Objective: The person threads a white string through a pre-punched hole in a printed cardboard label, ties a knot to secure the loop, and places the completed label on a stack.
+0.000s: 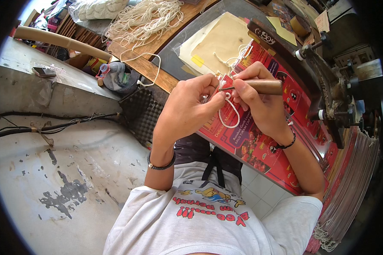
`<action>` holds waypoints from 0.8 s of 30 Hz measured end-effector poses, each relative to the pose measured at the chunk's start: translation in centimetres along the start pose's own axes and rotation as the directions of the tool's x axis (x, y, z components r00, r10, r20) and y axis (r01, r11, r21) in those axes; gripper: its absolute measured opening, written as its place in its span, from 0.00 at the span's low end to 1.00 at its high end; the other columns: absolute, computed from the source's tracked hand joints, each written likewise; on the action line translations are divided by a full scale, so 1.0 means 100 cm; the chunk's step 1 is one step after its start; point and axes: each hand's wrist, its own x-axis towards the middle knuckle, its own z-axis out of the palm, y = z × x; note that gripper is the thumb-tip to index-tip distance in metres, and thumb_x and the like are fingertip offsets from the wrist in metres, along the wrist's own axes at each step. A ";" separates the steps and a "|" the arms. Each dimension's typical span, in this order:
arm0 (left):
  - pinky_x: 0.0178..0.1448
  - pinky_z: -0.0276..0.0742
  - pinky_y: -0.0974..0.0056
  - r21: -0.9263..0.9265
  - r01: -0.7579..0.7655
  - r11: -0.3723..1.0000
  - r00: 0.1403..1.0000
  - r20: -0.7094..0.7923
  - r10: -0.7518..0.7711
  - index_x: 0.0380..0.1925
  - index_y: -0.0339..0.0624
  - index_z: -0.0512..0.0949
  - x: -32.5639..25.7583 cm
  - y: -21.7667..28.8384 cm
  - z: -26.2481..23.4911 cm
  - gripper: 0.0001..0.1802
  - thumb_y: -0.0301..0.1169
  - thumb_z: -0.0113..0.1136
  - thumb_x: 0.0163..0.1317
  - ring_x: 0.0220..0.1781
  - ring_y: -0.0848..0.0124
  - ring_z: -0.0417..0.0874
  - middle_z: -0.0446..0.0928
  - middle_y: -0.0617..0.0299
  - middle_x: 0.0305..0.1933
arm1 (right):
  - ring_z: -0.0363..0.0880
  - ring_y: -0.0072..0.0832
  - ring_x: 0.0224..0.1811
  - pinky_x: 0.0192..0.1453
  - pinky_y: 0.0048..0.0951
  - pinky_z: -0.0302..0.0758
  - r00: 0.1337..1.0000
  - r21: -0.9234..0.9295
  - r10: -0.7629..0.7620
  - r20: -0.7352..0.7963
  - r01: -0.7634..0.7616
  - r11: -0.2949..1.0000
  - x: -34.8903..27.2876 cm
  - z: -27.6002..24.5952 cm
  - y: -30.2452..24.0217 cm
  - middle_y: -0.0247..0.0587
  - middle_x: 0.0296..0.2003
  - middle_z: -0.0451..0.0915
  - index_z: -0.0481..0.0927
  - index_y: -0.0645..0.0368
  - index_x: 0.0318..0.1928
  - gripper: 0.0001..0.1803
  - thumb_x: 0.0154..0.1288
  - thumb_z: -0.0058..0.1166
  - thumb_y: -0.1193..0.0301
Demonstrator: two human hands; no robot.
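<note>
My right hand [266, 110] is closed round the wooden handle of an awl [266, 86]. Its thin metal shaft points left, the tip close to my left fingers. My left hand [185, 108] pinches a white cord [230, 127] at the upper edge of a red printed paper piece, which looks like a paper bag [253, 146]. A loop of that cord hangs down over the red print. Exactly how the cord meets the awl tip is hidden by my fingertips. More cord ends [242, 51] lie just beyond my hands.
A heap of white cord [147, 21] lies on the wooden table at the back. Cream sheets [217, 42] rest on a dark board. At the right stand a metal clamp-like machine [323, 80] and a tall stack of red bags [349, 182]. A plastic bag [117, 76] sits at left.
</note>
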 end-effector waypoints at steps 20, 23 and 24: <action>0.34 0.77 0.65 -0.059 0.107 0.992 0.994 0.009 -0.107 0.36 0.27 0.79 -0.003 0.013 0.002 0.14 0.33 0.59 0.65 0.26 0.73 0.81 0.81 0.52 0.24 | 0.79 0.23 0.25 0.28 0.26 0.71 0.920 -0.293 -0.378 0.099 0.390 0.873 0.010 -0.003 0.018 0.39 0.34 0.82 0.85 0.65 0.31 0.09 0.67 0.62 0.72; 0.31 0.75 0.65 -0.008 0.038 0.999 0.999 -0.003 -0.038 0.36 0.28 0.79 -0.001 0.003 0.001 0.14 0.33 0.60 0.65 0.25 0.76 0.79 0.79 0.54 0.22 | 0.79 0.24 0.30 0.33 0.27 0.73 0.952 -0.228 -0.300 0.054 0.305 0.925 0.004 -0.002 0.013 0.40 0.34 0.82 0.85 0.66 0.32 0.09 0.68 0.61 0.73; 0.30 0.75 0.65 0.019 -0.019 1.000 1.000 -0.016 0.020 0.36 0.29 0.79 0.000 -0.001 0.001 0.13 0.33 0.60 0.65 0.24 0.76 0.78 0.79 0.55 0.22 | 0.79 0.24 0.32 0.35 0.27 0.73 0.966 -0.169 -0.257 0.032 0.259 0.951 0.002 -0.001 0.010 0.40 0.34 0.81 0.85 0.66 0.32 0.09 0.68 0.60 0.74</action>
